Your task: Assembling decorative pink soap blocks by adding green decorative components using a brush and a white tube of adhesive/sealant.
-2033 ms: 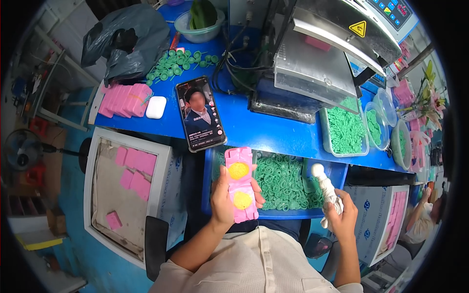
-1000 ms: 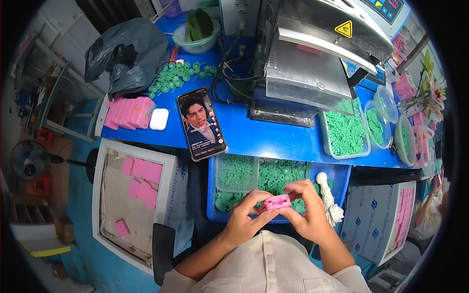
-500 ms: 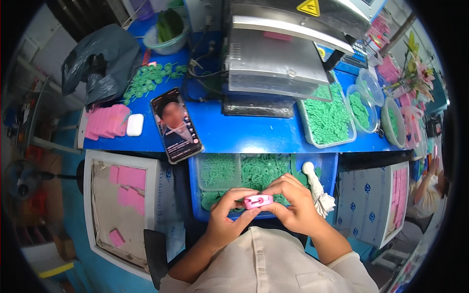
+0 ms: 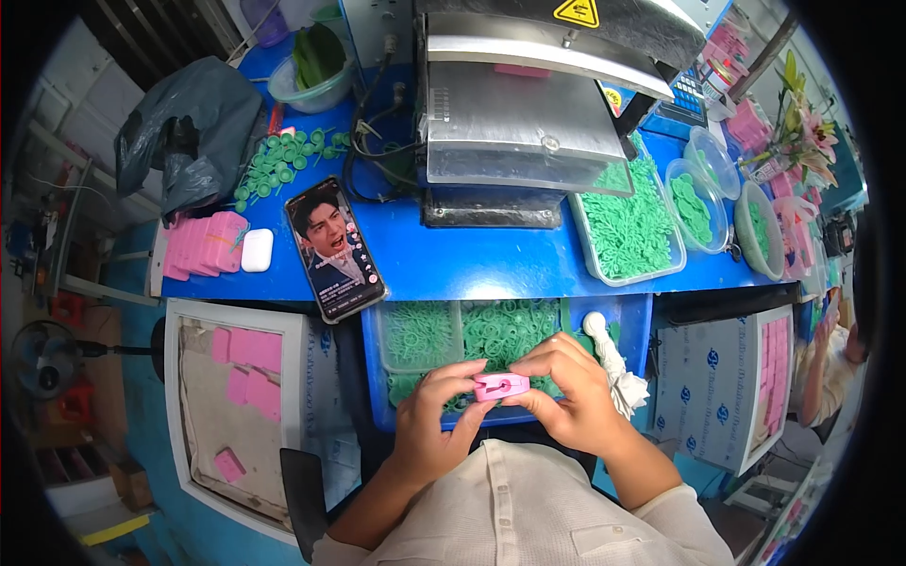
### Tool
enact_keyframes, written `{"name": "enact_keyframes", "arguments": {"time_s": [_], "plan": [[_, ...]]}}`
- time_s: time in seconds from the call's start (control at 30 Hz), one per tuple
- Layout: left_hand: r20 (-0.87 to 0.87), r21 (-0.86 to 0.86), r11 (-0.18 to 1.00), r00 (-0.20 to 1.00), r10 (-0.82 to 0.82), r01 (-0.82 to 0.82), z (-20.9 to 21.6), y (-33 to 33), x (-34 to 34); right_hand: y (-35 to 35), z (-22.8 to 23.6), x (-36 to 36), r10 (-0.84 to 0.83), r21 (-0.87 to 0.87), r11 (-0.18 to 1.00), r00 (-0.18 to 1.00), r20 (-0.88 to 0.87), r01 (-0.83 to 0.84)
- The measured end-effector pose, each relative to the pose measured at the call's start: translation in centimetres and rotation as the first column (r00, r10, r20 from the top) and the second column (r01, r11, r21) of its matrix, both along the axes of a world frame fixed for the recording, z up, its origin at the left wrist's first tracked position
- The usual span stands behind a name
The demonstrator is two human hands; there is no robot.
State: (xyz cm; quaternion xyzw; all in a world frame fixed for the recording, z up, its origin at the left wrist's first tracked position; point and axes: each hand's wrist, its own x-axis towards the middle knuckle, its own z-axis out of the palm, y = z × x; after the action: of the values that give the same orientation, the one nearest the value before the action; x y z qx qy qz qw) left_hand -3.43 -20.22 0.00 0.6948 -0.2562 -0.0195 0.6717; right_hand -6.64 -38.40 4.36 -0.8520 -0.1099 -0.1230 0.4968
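Note:
In front of my chest, a small pink plastic block [image 4: 501, 386] with a dark keyhole-shaped slot faces up between my two hands. My right hand [image 4: 572, 396] pinches its right end with thumb and fingers. At the block's left end, the thumb and fingertips of my left hand [image 4: 432, 420] close around it more loosely. Beneath both hands, a blue tray [image 4: 377, 400] holds several kinds of small green parts [image 4: 510, 330], some in a clear inner box [image 4: 420, 335]. A knotted white cloth [image 4: 612, 363] lies at the tray's right side.
A metal press-like machine [image 4: 528, 123] stands on the blue table [image 4: 453, 269]. Left of it are a phone [image 4: 335, 250], white case [image 4: 257, 250], pink blocks [image 4: 209, 243] and black bag [image 4: 193, 132]. Green-filled tubs [image 4: 628, 217] stand right. Open white-framed boxes [image 4: 236, 415] flank me.
My left fingers have drawn back slightly to the left along the pink block, showing more of it. My right hand keeps its pinch. The view has shifted slightly.

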Motion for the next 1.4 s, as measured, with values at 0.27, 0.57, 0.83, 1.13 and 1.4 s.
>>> {"name": "enact_keyframes", "arguments": {"time_s": [0.27, 0.57, 0.83, 1.13, 1.4], "plan": [[0.444, 0.215, 0.97, 0.896, 0.008, -0.116, -0.3, -0.2, 0.3, 0.3, -0.5, -0.5, -0.061, -0.074, 0.995, 0.998, -0.022, 0.059], [-0.14, 0.008, 0.979, 0.97, -0.199, 0.202, 1.2, 1.6, 0.6, -1.0, -0.1, -0.6, 0.154, 0.106, 0.984, 0.983, -0.098, -0.143], [0.342, 0.27, 0.963, 0.936, -0.08, -0.016, 2.2, 1.1, 2.1, 0.1, 0.1, 0.0, 0.026, 0.064, 0.998, 1.0, -0.002, -0.026], [0.167, 0.139, 0.987, 0.98, -0.109, 0.086, 1.1, 1.1, 2.1, -0.1, 0.0, -0.2, 0.065, 0.075, 0.995, 0.998, 0.0, -0.064], [-0.699, -0.672, 0.741, 0.329, -0.634, 0.0, 0.1, 0.0, 0.5, -0.2, 1.3, -0.6, 0.281, -0.083, 0.955, 0.958, -0.059, -0.285]]}}
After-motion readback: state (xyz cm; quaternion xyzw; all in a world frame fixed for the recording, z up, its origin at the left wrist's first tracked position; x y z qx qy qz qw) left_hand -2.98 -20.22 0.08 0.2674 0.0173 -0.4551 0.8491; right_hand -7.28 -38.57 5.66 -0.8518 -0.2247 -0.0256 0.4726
